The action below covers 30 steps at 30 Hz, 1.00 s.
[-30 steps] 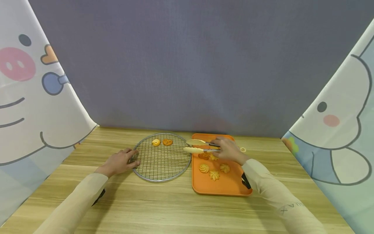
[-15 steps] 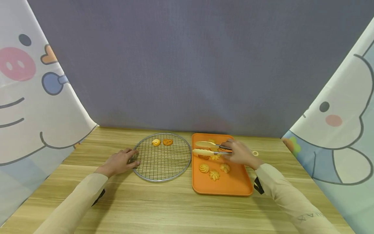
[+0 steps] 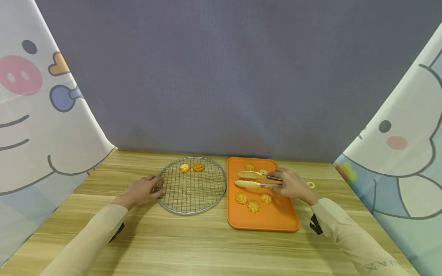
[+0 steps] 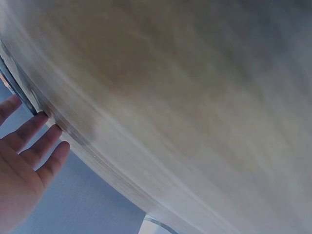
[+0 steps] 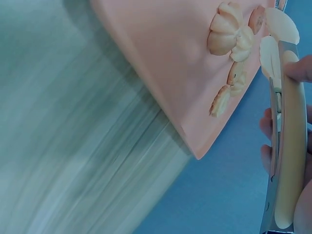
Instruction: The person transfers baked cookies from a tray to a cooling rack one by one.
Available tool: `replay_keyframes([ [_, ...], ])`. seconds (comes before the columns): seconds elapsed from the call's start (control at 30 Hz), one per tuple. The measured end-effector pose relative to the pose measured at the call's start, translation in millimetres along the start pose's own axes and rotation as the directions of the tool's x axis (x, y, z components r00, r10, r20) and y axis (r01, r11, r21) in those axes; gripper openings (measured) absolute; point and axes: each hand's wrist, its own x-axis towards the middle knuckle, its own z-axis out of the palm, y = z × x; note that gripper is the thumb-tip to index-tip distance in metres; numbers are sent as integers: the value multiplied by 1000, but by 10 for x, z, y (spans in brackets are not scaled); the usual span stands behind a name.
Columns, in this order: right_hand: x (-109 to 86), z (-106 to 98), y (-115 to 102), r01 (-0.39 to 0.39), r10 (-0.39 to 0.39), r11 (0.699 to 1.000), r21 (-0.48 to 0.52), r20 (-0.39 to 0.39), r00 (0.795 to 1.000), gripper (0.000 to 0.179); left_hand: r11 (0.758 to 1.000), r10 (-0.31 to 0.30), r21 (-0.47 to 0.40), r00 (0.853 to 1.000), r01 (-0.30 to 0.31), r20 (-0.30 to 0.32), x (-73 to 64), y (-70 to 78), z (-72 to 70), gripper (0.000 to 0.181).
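Note:
My left hand (image 3: 139, 191) rests at the left rim of a round wire rack (image 3: 193, 193), fingers spread; the left wrist view shows its fingertips (image 4: 61, 148) right at the edge. A round cookie (image 3: 184, 168) and a pretzel-shaped cookie (image 3: 198, 167) lie near the rack's far side. My right hand (image 3: 293, 184) grips pale-tipped tongs (image 3: 248, 184), whose parted tips hang over the far half of an orange tray (image 3: 262, 221). Nothing shows between those tips. A swirl cookie (image 3: 241, 198), a star-shaped cookie (image 3: 253, 207) and several others sit on the tray, some partly hidden by the tongs.
Rack and tray stand side by side on a wooden table (image 3: 193, 245). A grey fabric wall (image 3: 221, 76) rises behind the table, and cartoon-printed panels (image 3: 411, 153) flank both sides. The tongs' pale ring (image 3: 311, 185) sticks out past the right hand.
The right hand and tongs have moved right and slightly nearer, from the gap between rack and tray to over the tray. The left hand has stayed at the rack.

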Motion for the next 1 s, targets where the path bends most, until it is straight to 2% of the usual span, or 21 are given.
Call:
replay_keyframes([
  [0.6, -38, -15, 23, 6, -5, 1000, -29, 41, 999, 43, 1000, 2, 10, 1000, -2, 0, 0, 5, -11, 55],
  [1.0, -16, -19, 34, -2, 3, 1000, -14, 70, 998, 42, 1000, -3, 7, 1000, 3, 12, 0, 21, -29, 55],
])
